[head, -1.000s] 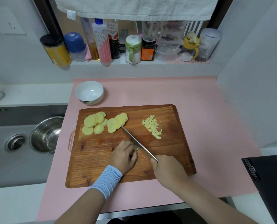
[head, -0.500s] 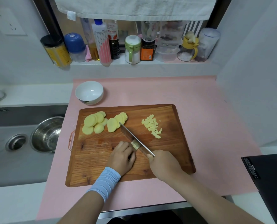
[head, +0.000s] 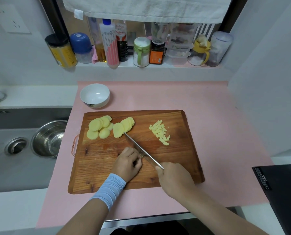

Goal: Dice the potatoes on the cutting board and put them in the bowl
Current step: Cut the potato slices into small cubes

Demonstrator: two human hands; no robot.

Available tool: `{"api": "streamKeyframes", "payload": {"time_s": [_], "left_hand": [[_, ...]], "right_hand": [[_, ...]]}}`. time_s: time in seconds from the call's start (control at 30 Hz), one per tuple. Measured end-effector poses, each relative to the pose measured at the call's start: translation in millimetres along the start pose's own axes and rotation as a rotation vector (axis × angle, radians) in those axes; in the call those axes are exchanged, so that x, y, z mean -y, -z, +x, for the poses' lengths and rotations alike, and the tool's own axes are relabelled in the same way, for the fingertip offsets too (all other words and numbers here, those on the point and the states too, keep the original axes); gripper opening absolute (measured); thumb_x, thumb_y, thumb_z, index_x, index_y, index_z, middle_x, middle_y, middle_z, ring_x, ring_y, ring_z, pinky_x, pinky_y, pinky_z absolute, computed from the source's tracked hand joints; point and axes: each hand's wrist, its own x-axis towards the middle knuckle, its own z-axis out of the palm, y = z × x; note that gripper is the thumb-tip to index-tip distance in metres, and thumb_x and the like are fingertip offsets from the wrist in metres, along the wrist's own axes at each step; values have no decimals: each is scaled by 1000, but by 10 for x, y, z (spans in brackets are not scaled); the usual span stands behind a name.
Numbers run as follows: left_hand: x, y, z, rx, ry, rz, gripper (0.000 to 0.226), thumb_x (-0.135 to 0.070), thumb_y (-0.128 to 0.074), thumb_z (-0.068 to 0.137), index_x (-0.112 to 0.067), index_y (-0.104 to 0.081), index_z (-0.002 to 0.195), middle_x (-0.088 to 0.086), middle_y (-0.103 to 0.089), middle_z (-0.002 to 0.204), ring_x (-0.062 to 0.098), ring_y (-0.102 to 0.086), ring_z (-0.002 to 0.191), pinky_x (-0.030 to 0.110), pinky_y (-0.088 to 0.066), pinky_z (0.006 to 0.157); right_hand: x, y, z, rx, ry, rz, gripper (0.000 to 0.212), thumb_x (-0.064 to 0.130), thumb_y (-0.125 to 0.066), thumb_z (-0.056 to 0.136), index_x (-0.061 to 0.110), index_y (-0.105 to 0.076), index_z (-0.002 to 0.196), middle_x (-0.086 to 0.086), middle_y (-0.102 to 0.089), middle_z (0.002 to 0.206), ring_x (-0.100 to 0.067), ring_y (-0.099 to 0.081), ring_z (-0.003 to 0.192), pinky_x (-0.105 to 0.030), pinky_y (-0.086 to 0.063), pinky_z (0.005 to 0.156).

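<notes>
A wooden cutting board (head: pixel 183 160) lies on a pink mat. Several round potato slices (head: pixel 107 127) sit at its far left, and a small heap of diced potato (head: pixel 160 132) at its far right. My left hand (head: pixel 128 164), fingers curled, holds down a potato piece that is almost wholly hidden under it. My right hand (head: pixel 174 178) grips the handle of a knife (head: pixel 141 150), whose blade runs along my left fingers with its tip by the slices. A white bowl (head: pixel 95 95) stands beyond the board's left corner, with nothing in it.
A sink with a steel bowl (head: pixel 47 139) lies to the left. A shelf of bottles and jars (head: pixel 141 50) runs along the back wall under a hanging towel. A black appliance (head: pixel 282 192) sits at the right front. White walls close in the right side.
The knife has slid forward and back beside my left fingers as it cuts. Both hands stayed near the board's front middle; slices and dice have not moved.
</notes>
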Motion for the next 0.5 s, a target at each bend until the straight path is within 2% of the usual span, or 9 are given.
{"api": "streamKeyframes", "payload": {"time_s": [0.17, 0.3, 0.5], "left_hand": [[0, -1, 9, 0, -8, -11, 5, -6, -70, 78, -10, -68, 76, -3, -62, 84, 15, -55, 81, 20, -48, 75], [20, -2, -4, 6, -20, -15, 7, -3, -73, 78, -9, -70, 78, -1, -63, 87, 14, -55, 84, 14, -42, 82], [89, 33, -123, -11, -29, 0, 7, -10, -69, 87, -8, -68, 80, 2, -60, 87, 21, -56, 84, 27, -47, 81]], "right_hand": [[77, -34, 125, 38, -34, 54, 34, 42, -42, 105, 23, -66, 89, 2, -70, 88, -22, -66, 82, -38, -57, 77], [144, -72, 193, 44, -36, 64, 32, 40, -44, 104, 23, -67, 91, 2, -70, 90, -23, -67, 82, -36, -57, 76], [113, -83, 191, 30, -26, 60, 31, 41, -44, 105, 25, -62, 86, 3, -68, 87, -20, -64, 78, -32, -52, 69]]}}
